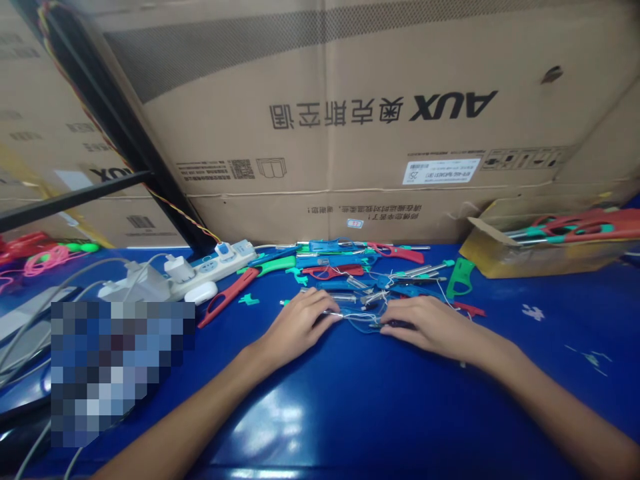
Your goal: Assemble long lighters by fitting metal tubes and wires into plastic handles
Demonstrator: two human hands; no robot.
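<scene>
Both my hands rest on a blue table [350, 407] at the near edge of a pile of small plastic tools [350, 270] in red, blue and green. My left hand [299, 325] pinches a thin metal rod or wire that runs right. My right hand [430, 325] presses down on a blue plastic tool piece [367, 322] lying between the two hands, with thin white strings around it. The fingers of both hands are curled on these parts.
A large cardboard box [350, 120] stands as a wall behind the pile. A white power strip [220, 263] with plugs lies at the left, next to a red plastic handle [227, 297]. An open cardboard tray [545, 250] of more tools sits at the right. Cables lie at the far left.
</scene>
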